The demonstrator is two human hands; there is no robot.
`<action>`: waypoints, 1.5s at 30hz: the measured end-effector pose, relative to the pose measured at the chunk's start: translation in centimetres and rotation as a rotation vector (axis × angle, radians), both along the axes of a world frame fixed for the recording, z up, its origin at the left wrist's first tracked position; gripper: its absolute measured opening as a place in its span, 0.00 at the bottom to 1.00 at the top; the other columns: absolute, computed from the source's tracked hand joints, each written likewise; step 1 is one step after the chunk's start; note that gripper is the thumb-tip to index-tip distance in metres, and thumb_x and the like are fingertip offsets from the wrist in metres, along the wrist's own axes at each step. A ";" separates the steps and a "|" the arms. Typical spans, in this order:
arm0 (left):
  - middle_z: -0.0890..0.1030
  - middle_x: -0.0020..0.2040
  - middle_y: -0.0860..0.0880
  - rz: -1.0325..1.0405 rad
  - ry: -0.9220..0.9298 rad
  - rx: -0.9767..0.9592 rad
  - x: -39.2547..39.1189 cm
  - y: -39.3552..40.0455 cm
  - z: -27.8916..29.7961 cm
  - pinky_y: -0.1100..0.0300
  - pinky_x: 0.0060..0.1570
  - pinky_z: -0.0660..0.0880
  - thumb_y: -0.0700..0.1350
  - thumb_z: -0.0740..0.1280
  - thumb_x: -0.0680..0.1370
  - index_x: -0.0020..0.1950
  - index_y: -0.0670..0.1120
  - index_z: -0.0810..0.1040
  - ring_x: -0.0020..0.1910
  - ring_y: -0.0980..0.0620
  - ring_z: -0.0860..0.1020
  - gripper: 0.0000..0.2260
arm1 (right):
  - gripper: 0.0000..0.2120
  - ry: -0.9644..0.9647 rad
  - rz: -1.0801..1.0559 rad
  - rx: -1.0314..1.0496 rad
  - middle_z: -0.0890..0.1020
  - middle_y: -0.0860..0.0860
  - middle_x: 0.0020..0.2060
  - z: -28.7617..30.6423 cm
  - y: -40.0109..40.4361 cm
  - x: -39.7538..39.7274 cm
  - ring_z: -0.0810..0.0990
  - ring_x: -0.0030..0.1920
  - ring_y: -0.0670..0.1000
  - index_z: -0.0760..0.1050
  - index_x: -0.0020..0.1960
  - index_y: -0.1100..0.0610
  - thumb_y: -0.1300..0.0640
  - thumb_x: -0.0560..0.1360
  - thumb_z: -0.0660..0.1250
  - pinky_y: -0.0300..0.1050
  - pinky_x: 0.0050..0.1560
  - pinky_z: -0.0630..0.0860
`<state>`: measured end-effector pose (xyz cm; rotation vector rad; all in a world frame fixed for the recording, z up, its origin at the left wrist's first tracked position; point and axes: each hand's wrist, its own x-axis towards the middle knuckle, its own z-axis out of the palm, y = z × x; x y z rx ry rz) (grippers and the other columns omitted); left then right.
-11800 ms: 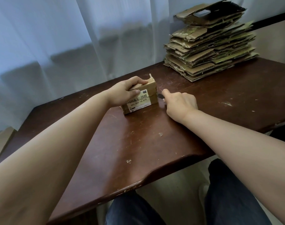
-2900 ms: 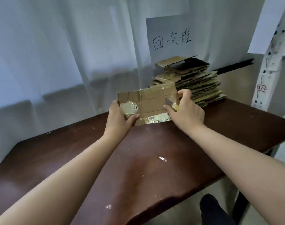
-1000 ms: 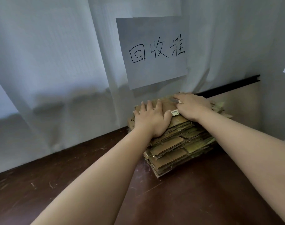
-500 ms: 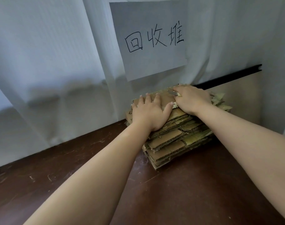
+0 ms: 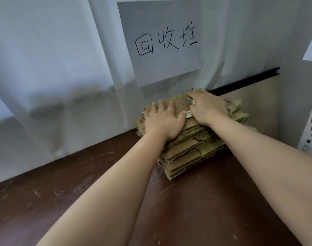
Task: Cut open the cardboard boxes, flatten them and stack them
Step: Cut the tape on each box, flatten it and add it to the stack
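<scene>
White translucent curtain (image 5: 54, 68) fills the back of my view, with a sheet of white paper bearing three handwritten black characters (image 5: 163, 41) fixed to it. Below it runs the dark brown wooden counter (image 5: 196, 210), scuffed and flecked with pale scraps. Against the curtain on that counter stands the stack of flattened brown cardboard boxes (image 5: 187, 153), its edges ragged and uneven. My left hand (image 5: 163, 121) lies palm down on the topmost flattened cardboard sheet (image 5: 178, 107), fingers (image 5: 161, 108) straight and spread, pressing on it and gripping nothing. My right hand (image 5: 207, 108) rests on the same sheet just beside it, fingers bent, with a small metal blade (image 5: 188, 100) showing at its thumb side. I cannot tell how firmly it is held. Both forearms reach in from the near edge.
</scene>
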<state>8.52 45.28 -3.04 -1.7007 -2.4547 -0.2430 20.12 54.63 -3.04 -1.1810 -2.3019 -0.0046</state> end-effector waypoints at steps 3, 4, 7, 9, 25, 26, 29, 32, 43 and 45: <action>0.48 0.80 0.44 -0.014 0.006 0.005 0.1 -0.4 0.8 0.39 0.73 0.46 0.66 0.43 0.79 0.80 0.52 0.49 0.78 0.41 0.45 0.32 | 0.22 0.006 0.013 -0.022 0.64 0.48 0.75 0.6 -0.1 0.3 0.59 0.75 0.50 0.63 0.74 0.50 0.52 0.80 0.55 0.52 0.70 0.61; 0.48 0.80 0.44 -0.020 0.014 0.009 0.1 -0.5 1.0 0.39 0.73 0.47 0.67 0.43 0.79 0.80 0.52 0.49 0.78 0.41 0.45 0.33 | 0.22 0.006 0.020 -0.031 0.63 0.48 0.75 0.9 -0.2 0.5 0.58 0.75 0.51 0.63 0.74 0.50 0.52 0.80 0.55 0.53 0.70 0.59; 0.59 0.76 0.41 -0.029 0.067 0.089 0.5 -1.0 2.2 0.41 0.71 0.55 0.67 0.47 0.79 0.77 0.52 0.61 0.75 0.38 0.55 0.31 | 0.20 0.041 0.073 -0.036 0.64 0.49 0.74 1.8 -0.9 1.3 0.57 0.75 0.54 0.66 0.72 0.51 0.53 0.81 0.56 0.53 0.71 0.56; 0.70 0.67 0.41 -0.031 0.137 0.194 1.0 -1.3 3.0 0.44 0.65 0.65 0.64 0.52 0.79 0.68 0.49 0.74 0.67 0.38 0.64 0.27 | 0.19 0.072 0.097 -0.014 0.68 0.49 0.72 2.0 -1.5 1.9 0.62 0.72 0.56 0.69 0.71 0.51 0.55 0.80 0.57 0.53 0.69 0.58; 0.73 0.67 0.41 -0.133 0.023 0.045 1.3 -4.2 4.6 0.44 0.69 0.62 0.61 0.52 0.81 0.65 0.44 0.71 0.72 0.39 0.61 0.24 | 0.17 -0.014 0.097 -0.096 0.64 0.54 0.74 4.6 -4.8 4.5 0.53 0.77 0.56 0.70 0.69 0.54 0.51 0.82 0.54 0.55 0.73 0.54; 0.72 0.67 0.40 -0.132 0.020 0.025 1.3 -4.3 4.8 0.44 0.69 0.62 0.61 0.52 0.81 0.65 0.44 0.72 0.71 0.38 0.63 0.25 | 0.17 -0.006 0.085 -0.073 0.66 0.54 0.73 4.8 -5.2 4.9 0.54 0.76 0.56 0.71 0.68 0.53 0.52 0.82 0.55 0.54 0.72 0.55; 0.67 0.71 0.39 -0.126 -0.002 -0.023 1.8 -4.6 5.1 0.44 0.69 0.61 0.62 0.50 0.81 0.68 0.46 0.70 0.70 0.37 0.62 0.26 | 0.15 0.002 0.045 -0.060 0.76 0.54 0.64 5.1 -5.6 5.8 0.65 0.69 0.58 0.73 0.65 0.51 0.52 0.82 0.55 0.53 0.65 0.62; 0.58 0.77 0.41 -0.111 0.012 -0.029 2.2 -4.9 5.1 0.42 0.72 0.54 0.63 0.49 0.81 0.77 0.47 0.57 0.76 0.38 0.51 0.30 | 0.13 -0.038 0.028 -0.113 0.76 0.55 0.60 4.7 -5.7 6.2 0.69 0.64 0.60 0.75 0.59 0.48 0.49 0.81 0.55 0.55 0.60 0.67; 0.54 0.79 0.44 -0.142 0.030 0.129 2.5 -7.0 6.4 0.39 0.73 0.49 0.61 0.49 0.82 0.79 0.47 0.55 0.78 0.43 0.44 0.29 | 0.14 0.158 0.009 0.105 0.77 0.53 0.61 5.6 -7.5 6.3 0.70 0.61 0.58 0.72 0.63 0.57 0.56 0.81 0.56 0.52 0.56 0.67; 0.55 0.79 0.44 -0.144 0.039 0.136 2.4 -7.8 6.8 0.39 0.72 0.49 0.60 0.50 0.82 0.78 0.47 0.55 0.78 0.43 0.44 0.29 | 0.13 0.163 0.016 0.122 0.78 0.53 0.60 5.8 -8.0 6.4 0.70 0.61 0.58 0.72 0.63 0.57 0.56 0.81 0.56 0.52 0.55 0.67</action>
